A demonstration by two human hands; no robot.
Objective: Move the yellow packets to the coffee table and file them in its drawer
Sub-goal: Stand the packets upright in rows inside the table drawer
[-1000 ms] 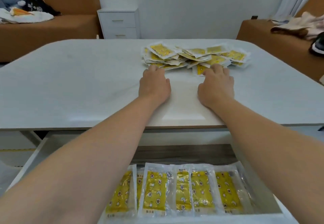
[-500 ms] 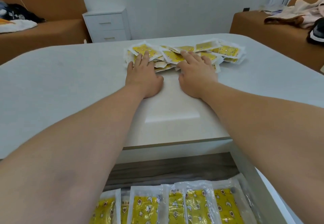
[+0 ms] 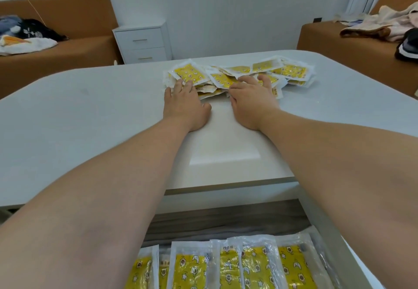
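A loose, overlapping pile of yellow packets (image 3: 242, 70) is seen on the far half of the white coffee table (image 3: 90, 112), well back from the near edge and nearer the right side than the left. The left hand (image 3: 183, 105) is laid palm down at the pile's near-left corner, its fingers straight and resting on the nearest packets without closing round any. The right hand (image 3: 251, 103) is laid just beside it, fingers spread flat over the middle of the pile, thumb towards the left hand; nothing is pinched or gripped by it either. A narrow strip of bare tabletop is left between the two wrists, and a wider band of it runs from the heels of the hands to the table's near edge. A broad stretch of bare surface is seen to the left of the pile, up to the rounded far-left corner. Below the near edge the drawer (image 3: 226, 218) stands pulled out, and a row of filed packets (image 3: 251, 266) is packed side by side at its front, with a strip of dark drawer floor showing behind them. Both forearms are stretched over the open drawer.
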